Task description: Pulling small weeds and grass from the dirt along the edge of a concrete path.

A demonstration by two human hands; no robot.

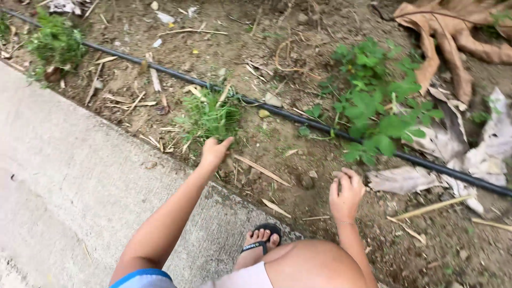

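Two bare hands over a strip of dry soil (298,176) beside a concrete slab (64,176). Left hand (214,152): arm extended across the slab's edge, fingers loosely spread, tips at the base of a small feathery green weed (209,116); whether it grips any stems cannot be told. Weed stands just inside the slab's edge, against a black hose (298,118) running diagonally across the soil. Right hand (346,193): fingers curled inward, nearly closed, just above the dirt; contents not discernible. Broad-leaved plant (376,106) near it, straddling the hose. Dried leaves (453,32) at the soil's far right corner. Sandalled foot (261,239) at the slab's edge.
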